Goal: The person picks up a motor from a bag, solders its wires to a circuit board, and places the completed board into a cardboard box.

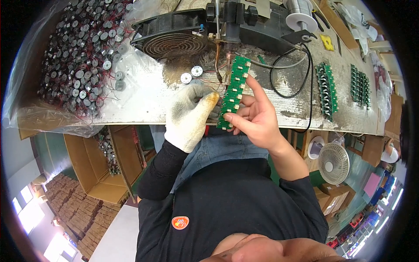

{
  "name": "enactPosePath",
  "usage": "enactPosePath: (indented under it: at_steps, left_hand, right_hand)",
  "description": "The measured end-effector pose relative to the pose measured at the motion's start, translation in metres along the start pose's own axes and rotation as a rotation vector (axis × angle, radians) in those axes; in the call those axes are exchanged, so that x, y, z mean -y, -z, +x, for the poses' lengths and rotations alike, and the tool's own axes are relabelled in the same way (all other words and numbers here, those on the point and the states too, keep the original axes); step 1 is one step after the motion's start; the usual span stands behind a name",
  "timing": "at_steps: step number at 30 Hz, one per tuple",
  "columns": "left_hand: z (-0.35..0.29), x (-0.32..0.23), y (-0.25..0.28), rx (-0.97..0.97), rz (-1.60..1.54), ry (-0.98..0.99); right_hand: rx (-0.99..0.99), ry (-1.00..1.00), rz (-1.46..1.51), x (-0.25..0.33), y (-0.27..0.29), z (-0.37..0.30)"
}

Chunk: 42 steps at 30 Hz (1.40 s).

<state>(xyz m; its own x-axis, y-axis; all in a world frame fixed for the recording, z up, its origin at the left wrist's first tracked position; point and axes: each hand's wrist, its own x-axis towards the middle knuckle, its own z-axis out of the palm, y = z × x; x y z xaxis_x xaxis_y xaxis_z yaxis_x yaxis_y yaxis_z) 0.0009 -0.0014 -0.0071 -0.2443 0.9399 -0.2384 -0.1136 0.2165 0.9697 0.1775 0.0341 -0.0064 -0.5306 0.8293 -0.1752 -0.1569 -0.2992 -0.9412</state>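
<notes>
My right hand [257, 115] grips a long green circuit board strip [235, 83] by its lower right edge. Its thumb lies on the face, and the index finger stretches up along the edge. Small pale components line the strip. My left hand [190, 114], in a white glove stained at the thumb tip, is closed beside the board's left edge; what it pinches is hidden. Thin reddish wires run close to its fingers. Just beyond the glove lie two small round silver motors [197, 70], [186, 78]. A soldering iron [218, 65] hangs tip-down from a stand, close to the board's left edge.
Heaped motors with red wires [83, 65] fill the left of the bench. A black fan [172, 41] and a solder wire spool [301, 15] stand at the back. A black cable [310, 87] loops right, near stacked green boards [326, 91], [360, 86].
</notes>
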Motion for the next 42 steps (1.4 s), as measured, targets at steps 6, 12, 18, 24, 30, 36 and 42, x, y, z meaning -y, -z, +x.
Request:
enactPosePath:
  at_steps: [6, 12, 18, 24, 30, 36, 42]
  left_hand:
    - [-0.001, -0.011, -0.003, 0.011, -0.081, 0.079]
    - [0.0, -0.013, -0.004, 0.015, -0.163, 0.125]
    - [0.004, -0.01, -0.006, 0.026, -0.07, 0.055]
    - [0.001, -0.006, -0.004, 0.019, -0.002, 0.015]
    - [0.002, -0.002, -0.005, 0.04, -0.118, 0.09]
    - [0.0, 0.004, 0.001, 0.017, -0.051, -0.05]
    - [-0.002, 0.008, 0.037, -0.201, 0.662, -0.597]
  right_hand:
    - [-0.015, -0.023, -0.009, 0.004, -0.001, 0.0]
    - [-0.026, -0.01, 0.001, 0.003, -0.003, 0.0]
    - [-0.009, -0.001, -0.007, 0.006, 0.0, 0.0]
    - [0.01, -0.019, -0.029, 0.002, 0.0, -0.001]
    - [0.001, -0.018, -0.014, 0.0, 0.0, 0.0]
    - [-0.021, 0.002, -0.044, 0.002, -0.003, 0.0]
    - [-0.058, 0.014, -0.048, 0.005, 0.002, 0.005]
